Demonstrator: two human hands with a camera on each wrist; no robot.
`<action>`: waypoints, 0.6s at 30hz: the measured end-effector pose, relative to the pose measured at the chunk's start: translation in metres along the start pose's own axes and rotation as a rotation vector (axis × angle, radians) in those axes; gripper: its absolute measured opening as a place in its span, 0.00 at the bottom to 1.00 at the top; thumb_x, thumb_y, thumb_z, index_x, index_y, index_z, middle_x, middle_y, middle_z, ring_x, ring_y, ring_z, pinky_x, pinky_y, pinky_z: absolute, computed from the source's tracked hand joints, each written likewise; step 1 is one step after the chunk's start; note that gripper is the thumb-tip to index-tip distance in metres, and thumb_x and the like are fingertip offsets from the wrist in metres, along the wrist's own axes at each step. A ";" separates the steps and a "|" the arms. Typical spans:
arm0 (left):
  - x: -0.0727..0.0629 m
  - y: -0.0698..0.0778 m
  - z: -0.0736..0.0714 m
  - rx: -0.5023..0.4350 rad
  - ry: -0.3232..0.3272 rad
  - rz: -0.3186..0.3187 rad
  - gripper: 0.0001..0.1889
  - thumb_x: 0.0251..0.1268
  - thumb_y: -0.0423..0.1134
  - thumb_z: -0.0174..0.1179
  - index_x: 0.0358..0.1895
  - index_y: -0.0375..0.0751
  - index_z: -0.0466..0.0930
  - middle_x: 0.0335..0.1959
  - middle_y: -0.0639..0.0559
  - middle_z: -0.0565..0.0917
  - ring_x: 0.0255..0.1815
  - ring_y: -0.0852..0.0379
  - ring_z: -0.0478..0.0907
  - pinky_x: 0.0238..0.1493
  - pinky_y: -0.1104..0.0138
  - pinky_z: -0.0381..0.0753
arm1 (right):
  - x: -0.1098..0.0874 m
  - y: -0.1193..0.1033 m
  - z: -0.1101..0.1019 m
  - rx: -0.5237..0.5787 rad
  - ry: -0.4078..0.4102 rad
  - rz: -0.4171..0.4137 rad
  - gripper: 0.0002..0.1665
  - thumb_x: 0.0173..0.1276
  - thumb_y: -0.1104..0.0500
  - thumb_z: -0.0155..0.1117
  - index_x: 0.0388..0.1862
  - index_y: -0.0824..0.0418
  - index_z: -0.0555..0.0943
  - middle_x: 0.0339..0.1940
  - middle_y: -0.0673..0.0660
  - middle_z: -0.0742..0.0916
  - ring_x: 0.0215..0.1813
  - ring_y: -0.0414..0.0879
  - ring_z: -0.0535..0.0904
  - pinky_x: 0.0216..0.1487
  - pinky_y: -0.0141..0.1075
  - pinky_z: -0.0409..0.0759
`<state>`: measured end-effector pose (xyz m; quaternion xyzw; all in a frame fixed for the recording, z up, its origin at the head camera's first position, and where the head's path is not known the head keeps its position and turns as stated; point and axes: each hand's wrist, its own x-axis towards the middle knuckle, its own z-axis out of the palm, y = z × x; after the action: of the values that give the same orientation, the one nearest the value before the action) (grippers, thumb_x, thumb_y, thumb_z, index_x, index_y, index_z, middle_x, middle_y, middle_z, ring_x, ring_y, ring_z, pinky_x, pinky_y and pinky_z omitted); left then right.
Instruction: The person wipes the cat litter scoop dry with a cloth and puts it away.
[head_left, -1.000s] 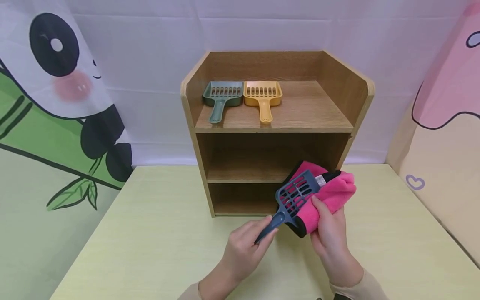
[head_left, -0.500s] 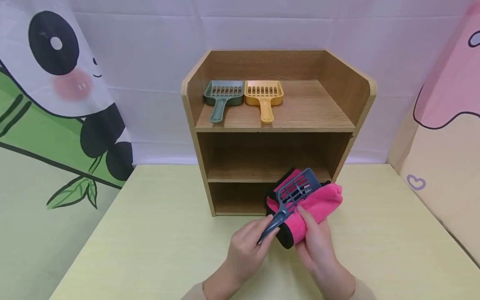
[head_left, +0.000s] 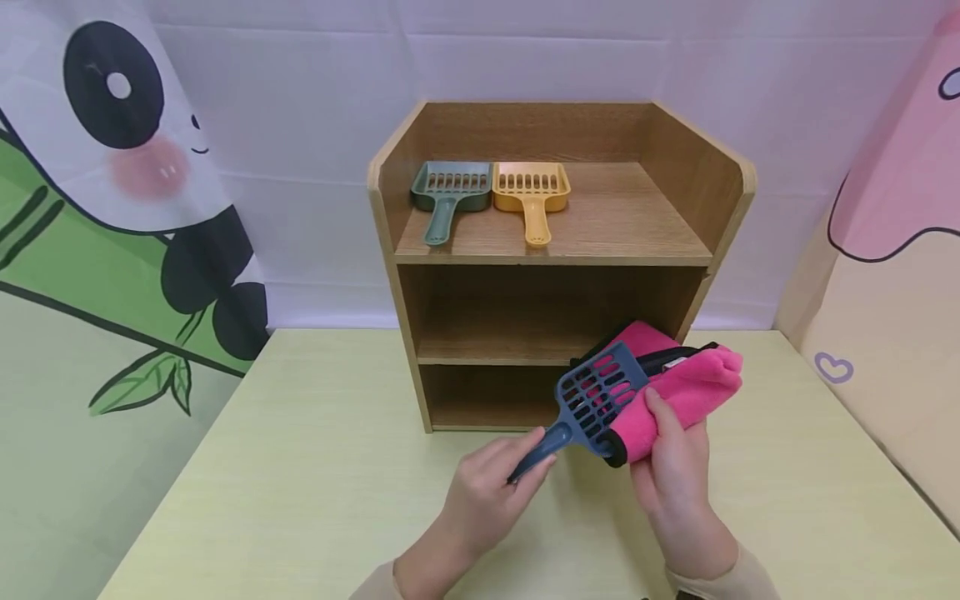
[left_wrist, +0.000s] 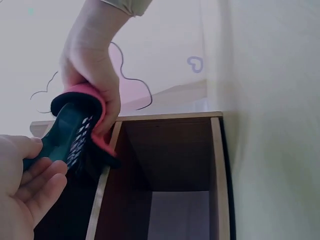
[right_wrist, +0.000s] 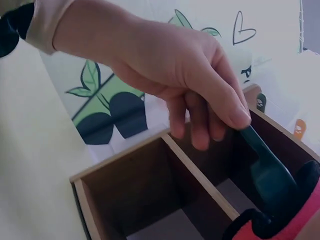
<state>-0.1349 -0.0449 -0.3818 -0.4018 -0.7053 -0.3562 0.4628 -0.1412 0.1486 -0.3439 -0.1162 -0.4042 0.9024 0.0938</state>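
In the head view my left hand (head_left: 483, 492) pinches the handle of a dark blue slotted litter scoop (head_left: 553, 437), its head tilted up to the right. My right hand (head_left: 678, 487) grips a bright pink cloth (head_left: 686, 392) with black edging, folded around the scoop's right side. Part of the cloth shows behind the slots. From the left wrist view, the scoop (left_wrist: 62, 131) sits inside the cloth's fold, with the right hand (left_wrist: 95, 67) around the cloth. In the right wrist view the left hand's thumb and fingers (right_wrist: 235, 117) hold the handle's end.
Behind the hands stands a wooden shelf unit (head_left: 555, 260) on a pale yellow table (head_left: 300, 483). On its top level a green litter scoop (head_left: 442, 212) and a yellow litter scoop (head_left: 534, 212) lie side by side. Printed fabric walls (head_left: 315, 167) surround the table.
My right hand and the cloth moved left and down along the scoop, then back right and up, baring more of the slotted head. The left hand stays nearly in place.
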 end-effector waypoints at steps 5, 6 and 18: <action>0.001 0.001 -0.002 -0.062 0.025 -0.048 0.14 0.65 0.37 0.59 0.41 0.26 0.82 0.28 0.42 0.86 0.25 0.56 0.83 0.30 0.78 0.81 | 0.000 -0.004 0.000 0.006 0.009 -0.094 0.35 0.70 0.58 0.57 0.68 0.43 0.53 0.66 0.50 0.66 0.70 0.48 0.62 0.56 0.31 0.78; 0.001 0.001 -0.002 -0.070 0.027 -0.057 0.14 0.65 0.37 0.59 0.41 0.26 0.82 0.28 0.42 0.86 0.25 0.56 0.83 0.29 0.79 0.80 | -0.002 -0.003 0.001 -0.001 0.004 -0.090 0.35 0.70 0.58 0.57 0.68 0.42 0.53 0.66 0.50 0.66 0.69 0.47 0.62 0.56 0.31 0.77; -0.003 0.001 0.004 0.012 0.032 -0.036 0.14 0.63 0.38 0.61 0.44 0.29 0.82 0.29 0.44 0.85 0.27 0.57 0.83 0.33 0.76 0.82 | -0.026 0.021 0.013 -0.098 -0.083 0.150 0.37 0.73 0.57 0.52 0.73 0.42 0.47 0.69 0.49 0.64 0.69 0.45 0.64 0.60 0.33 0.75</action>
<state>-0.1343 -0.0418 -0.3862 -0.3806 -0.7072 -0.3664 0.4699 -0.1221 0.1193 -0.3475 -0.1131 -0.4416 0.8900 0.0032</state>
